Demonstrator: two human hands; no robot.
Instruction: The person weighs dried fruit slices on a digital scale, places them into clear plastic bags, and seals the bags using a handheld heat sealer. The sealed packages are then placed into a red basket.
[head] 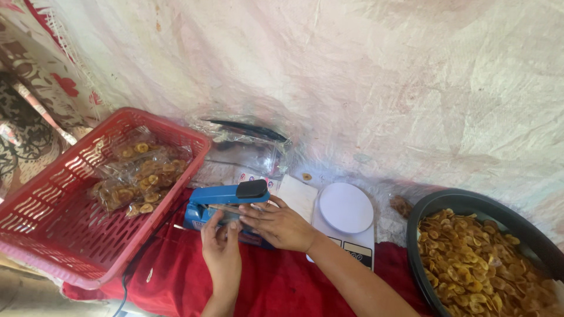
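A single head-worn camera looks steeply down and forward from close above the hands (252,232). It faces a cloth-draped wall; the picture's far edges seem slightly stretched, perhaps by a wide lens.

Sealer: my blue heat sealer (220,202) with a black knob on its arm stands on the red cloth, beside the red basket; the arm is lifted a little.
Bag: a clear plastic bag (226,210) lies flat with its edge between the arm and the base of the sealer; it is mostly hidden by my fingers.
Grip: I hold this bag from both sides, close to the sealer front.
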